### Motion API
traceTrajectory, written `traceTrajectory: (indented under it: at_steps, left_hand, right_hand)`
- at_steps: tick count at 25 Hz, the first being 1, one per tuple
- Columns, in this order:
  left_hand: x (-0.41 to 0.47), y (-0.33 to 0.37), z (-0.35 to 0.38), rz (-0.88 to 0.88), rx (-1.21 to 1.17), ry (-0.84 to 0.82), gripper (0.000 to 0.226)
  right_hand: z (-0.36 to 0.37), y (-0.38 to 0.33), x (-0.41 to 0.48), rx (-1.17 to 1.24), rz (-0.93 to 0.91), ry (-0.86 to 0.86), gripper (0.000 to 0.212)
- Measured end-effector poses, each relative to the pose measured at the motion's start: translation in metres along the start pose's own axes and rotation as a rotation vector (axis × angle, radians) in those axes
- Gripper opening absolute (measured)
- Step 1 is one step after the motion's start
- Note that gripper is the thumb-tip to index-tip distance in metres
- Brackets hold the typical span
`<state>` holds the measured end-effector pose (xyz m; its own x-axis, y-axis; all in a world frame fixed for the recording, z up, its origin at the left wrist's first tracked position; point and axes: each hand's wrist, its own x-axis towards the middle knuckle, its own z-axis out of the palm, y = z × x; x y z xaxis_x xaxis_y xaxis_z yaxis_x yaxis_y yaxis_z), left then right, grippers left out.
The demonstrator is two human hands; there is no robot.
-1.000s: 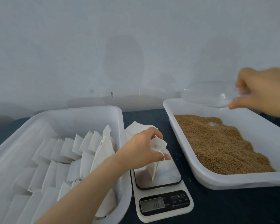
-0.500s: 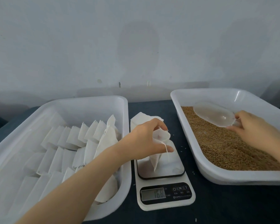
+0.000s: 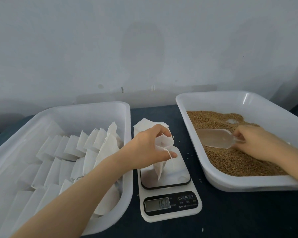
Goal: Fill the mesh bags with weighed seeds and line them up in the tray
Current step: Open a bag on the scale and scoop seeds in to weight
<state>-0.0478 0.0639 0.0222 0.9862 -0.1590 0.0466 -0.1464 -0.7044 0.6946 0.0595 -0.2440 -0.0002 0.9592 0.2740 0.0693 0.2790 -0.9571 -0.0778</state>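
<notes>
My left hand (image 3: 149, 148) pinches the open mouth of a white mesh bag (image 3: 162, 158), which hangs down onto the platform of a small kitchen scale (image 3: 169, 191). The scale's display reads 16.8. My right hand (image 3: 258, 141) grips the handle of a clear plastic scoop (image 3: 215, 138), whose bowl lies on the brown seeds (image 3: 230, 158) in the white tray (image 3: 213, 176) on the right. On the left, another white tray (image 3: 126, 169) holds several rows of white bags (image 3: 72, 152) leaning against one another.
A small stack of flat white bags (image 3: 144, 124) lies behind the scale, partly hidden by my left hand. A few loose seeds are scattered on the dark tabletop (image 3: 239, 217) around the scale. A grey wall stands right behind the trays.
My right hand has brought the scoop down from above the seed tray's far edge onto the seeds. The left hand has kept hold of the bag on the scale.
</notes>
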Motion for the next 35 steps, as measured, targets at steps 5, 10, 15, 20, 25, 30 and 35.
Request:
traceTrajectory:
  at_steps: [5, 10, 15, 20, 25, 30, 35]
  left_hand:
    - [0.0, -0.001, 0.0, 0.0, 0.011, 0.001, 0.036]
    - [0.002, -0.003, 0.001, 0.014, -0.002, -0.001, 0.037]
    - [0.003, -0.004, 0.002, 0.017, -0.001, -0.001, 0.038]
    - [0.001, -0.003, 0.001, 0.018, 0.004, -0.005, 0.037]
    - [0.001, -0.003, 0.001, 0.018, -0.002, -0.008, 0.04]
    - [0.001, -0.004, 0.001, 0.02, -0.002, -0.008, 0.038]
    - [0.002, -0.004, 0.001, 0.018, 0.013, -0.006, 0.037]
  right_hand:
    - [0.002, -0.004, -0.002, 0.072, -0.025, -0.061, 0.021]
    - [0.002, -0.007, -0.003, 0.159, -0.008, -0.087, 0.023]
    - [0.003, -0.008, -0.002, 0.156, -0.002, -0.098, 0.017]
    - [0.003, -0.01, -0.002, 0.179, 0.017, -0.095, 0.017]
    - [0.002, -0.011, -0.002, 0.209, 0.04, -0.072, 0.02]
    - [0.003, -0.002, 0.0, 0.15, 0.002, -0.073, 0.013]
    - [0.005, -0.001, 0.001, 0.175, -0.017, -0.092, 0.016]
